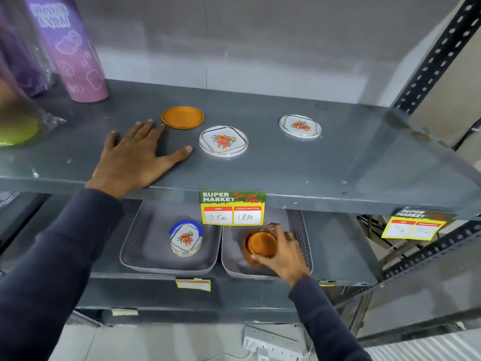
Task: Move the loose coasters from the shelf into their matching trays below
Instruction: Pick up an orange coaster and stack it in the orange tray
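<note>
Gripping an orange coaster (262,244) over the right tray (302,230), the right hand (283,252) is curling around it; the left hand (135,155) is lying flat, fingers spread, on the shelf (286,165).

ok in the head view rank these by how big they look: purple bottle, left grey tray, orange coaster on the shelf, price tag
1. left grey tray
2. purple bottle, partly cut off, so its rank against the tray is unsure
3. price tag
4. orange coaster
</note>
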`<state>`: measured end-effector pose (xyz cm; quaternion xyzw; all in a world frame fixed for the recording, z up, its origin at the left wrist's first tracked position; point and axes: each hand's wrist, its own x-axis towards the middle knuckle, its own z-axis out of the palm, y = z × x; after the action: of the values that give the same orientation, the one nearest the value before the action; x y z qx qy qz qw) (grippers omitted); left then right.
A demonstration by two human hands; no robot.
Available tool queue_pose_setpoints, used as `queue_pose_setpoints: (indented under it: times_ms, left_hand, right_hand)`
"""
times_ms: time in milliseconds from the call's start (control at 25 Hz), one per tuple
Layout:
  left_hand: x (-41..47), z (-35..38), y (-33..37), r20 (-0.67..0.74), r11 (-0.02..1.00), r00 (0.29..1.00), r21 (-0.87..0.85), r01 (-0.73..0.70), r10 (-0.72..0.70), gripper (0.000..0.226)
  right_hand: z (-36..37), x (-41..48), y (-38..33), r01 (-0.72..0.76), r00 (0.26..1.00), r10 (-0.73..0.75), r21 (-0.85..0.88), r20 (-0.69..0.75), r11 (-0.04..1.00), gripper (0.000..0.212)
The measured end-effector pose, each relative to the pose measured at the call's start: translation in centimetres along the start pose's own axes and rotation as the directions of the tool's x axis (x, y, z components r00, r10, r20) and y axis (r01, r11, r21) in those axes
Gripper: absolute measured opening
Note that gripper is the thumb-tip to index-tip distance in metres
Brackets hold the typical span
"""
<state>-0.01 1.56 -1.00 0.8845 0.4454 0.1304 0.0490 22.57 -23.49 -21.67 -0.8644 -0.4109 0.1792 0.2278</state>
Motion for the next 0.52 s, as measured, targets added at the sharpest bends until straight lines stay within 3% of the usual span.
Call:
queue_pose_setpoints:
  times_ms: [160,520]
  left_hand:
    - [0.0,0.0,-0.1,-0.003,1.000,1.000,0.001,0.002,-0.002,0.102]
    - [0.0,-0.1,0.1,-0.005,1.000,1.000,0.011,-0.001,0.001,0.101]
  right_hand:
    - [1.8,2.7,1.4,-0.086,0.995,0.085,0.020,0.054,0.996,0.090]
    - [4.0,3.1,2.2,-0.029,0.998,0.033,-0.072,0.049,0.997,0.074]
